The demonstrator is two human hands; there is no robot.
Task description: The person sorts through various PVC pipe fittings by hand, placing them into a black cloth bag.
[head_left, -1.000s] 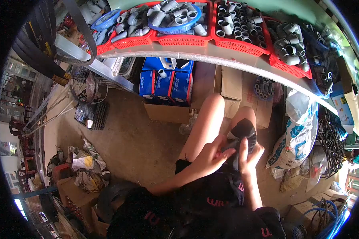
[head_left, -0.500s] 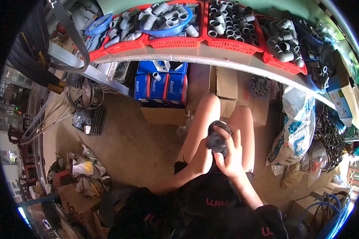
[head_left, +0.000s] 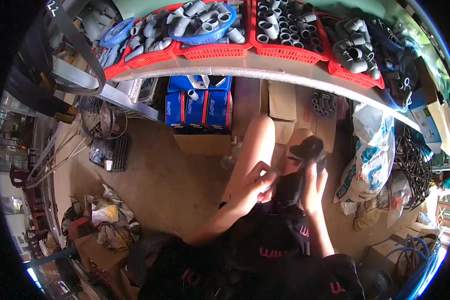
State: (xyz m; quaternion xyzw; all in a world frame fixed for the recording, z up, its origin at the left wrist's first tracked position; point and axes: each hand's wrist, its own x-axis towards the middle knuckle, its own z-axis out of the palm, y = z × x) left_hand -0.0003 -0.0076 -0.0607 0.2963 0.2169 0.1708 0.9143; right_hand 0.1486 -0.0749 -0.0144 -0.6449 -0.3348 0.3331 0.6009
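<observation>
Left of the white sack (head_left: 362, 167), the right hand (head_left: 313, 187) holds a black thing (head_left: 290, 189); the left hand (head_left: 260, 187), farther from it, curls its fingers, grip hard to tell; the black thing looks long

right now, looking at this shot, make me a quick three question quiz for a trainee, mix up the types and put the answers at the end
1. Multiple choice: what does the person's right hand hold?
a) a grey pipe fitting
b) a black item
c) a red basket

2. True or false: the large white sack stands to the person's left.

3. Fill in the colour: under the shelf, several ____ boxes stand side by side.

Key: 1. b; 2. false, it is on the right; 3. blue
</observation>
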